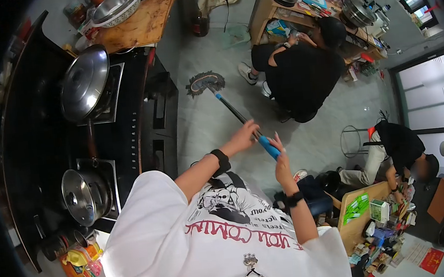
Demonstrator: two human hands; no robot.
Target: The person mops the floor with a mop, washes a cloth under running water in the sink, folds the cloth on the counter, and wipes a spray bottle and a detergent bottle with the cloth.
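A mop [231, 109] slants across the middle of the head view, its dark pole ending in a blue grip. The grey fringed mop head [196, 82] lies flat on the floor, left of a seated person's shoes. My left hand [243, 137] is closed around the pole just above the blue grip. Lower down, my right hand [283, 166] is wrapped about the end of the blue grip, with some fingers stretched along it. Both wrists wear black bands.
At left runs a black stove counter [132, 141] with a lidded wok [86, 82] and a lidded pot [82, 195]. A person in black [303, 73] sits ahead by a wooden shelf [261, 16]. Another person [399, 144] bends over a cluttered table at right.
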